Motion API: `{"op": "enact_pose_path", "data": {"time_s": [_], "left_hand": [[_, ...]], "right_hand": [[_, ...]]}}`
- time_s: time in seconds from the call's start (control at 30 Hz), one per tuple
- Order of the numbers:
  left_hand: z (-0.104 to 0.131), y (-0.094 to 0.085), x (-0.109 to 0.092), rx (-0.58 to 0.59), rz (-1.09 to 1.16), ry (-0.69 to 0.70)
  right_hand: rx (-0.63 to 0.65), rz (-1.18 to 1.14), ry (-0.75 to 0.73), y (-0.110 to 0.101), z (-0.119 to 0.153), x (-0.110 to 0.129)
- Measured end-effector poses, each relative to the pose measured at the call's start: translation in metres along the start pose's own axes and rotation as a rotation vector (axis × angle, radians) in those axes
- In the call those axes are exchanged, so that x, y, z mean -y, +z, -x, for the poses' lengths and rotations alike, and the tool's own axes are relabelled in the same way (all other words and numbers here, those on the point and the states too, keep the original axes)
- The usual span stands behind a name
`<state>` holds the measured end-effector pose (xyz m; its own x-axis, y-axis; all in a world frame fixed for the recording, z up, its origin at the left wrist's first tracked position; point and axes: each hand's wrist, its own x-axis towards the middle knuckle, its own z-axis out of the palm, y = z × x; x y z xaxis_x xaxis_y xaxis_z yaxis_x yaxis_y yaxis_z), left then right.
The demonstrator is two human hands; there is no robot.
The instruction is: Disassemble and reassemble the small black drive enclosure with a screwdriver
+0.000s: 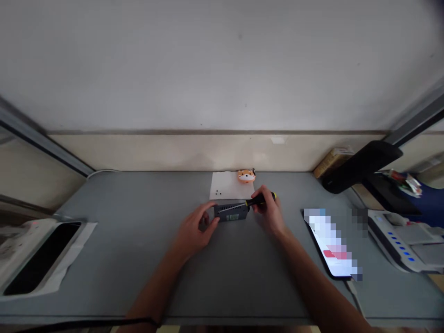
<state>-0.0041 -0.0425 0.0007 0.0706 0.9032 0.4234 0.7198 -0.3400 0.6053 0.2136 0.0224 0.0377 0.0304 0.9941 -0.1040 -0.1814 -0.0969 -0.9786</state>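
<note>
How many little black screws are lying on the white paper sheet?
2, lying close together near the front left corner of the white paper, at and; more may be too small to tell.

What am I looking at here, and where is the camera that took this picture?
There is no machine here: a person wears a camera on the head, so this single view looks forward and down at their own two bare hands over a grey table. The left hand steadies a small dark box-shaped device by its left end. The right hand grips a screwdriver with a black and yellow handle, its shaft lying along the top of the device. Behind them lies a white sheet of paper with a few tiny dark specks on it, perhaps screws, and a small orange animal figure at its far edge. To the right lies a phone with its screen lit; its content is blurred. Other equipment sits at both sides.
</note>
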Motion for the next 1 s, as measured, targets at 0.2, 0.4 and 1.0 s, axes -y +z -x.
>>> {"op": "enact_pose_path", "data": {"time_s": [0.2, 0.4, 1.0], "left_hand": [[-0.0007, 0.0032, -0.0038, -0.167, -0.012, 0.217], [-0.0034, 0.0063, -0.0057, -0.226, -0.031, 0.307], [-0.0055, 0.0058, -0.0059, -0.254, -0.032, 0.322]], "right_hand": [[0.035, 0.036, -0.002, -0.0001, 0.0009, 0.0009], [0.028, 0.031, 0.0, -0.0013, -0.0004, -0.0028], [0.053, -0.009, -0.012, -0.0023, 0.0006, -0.0038]]}}
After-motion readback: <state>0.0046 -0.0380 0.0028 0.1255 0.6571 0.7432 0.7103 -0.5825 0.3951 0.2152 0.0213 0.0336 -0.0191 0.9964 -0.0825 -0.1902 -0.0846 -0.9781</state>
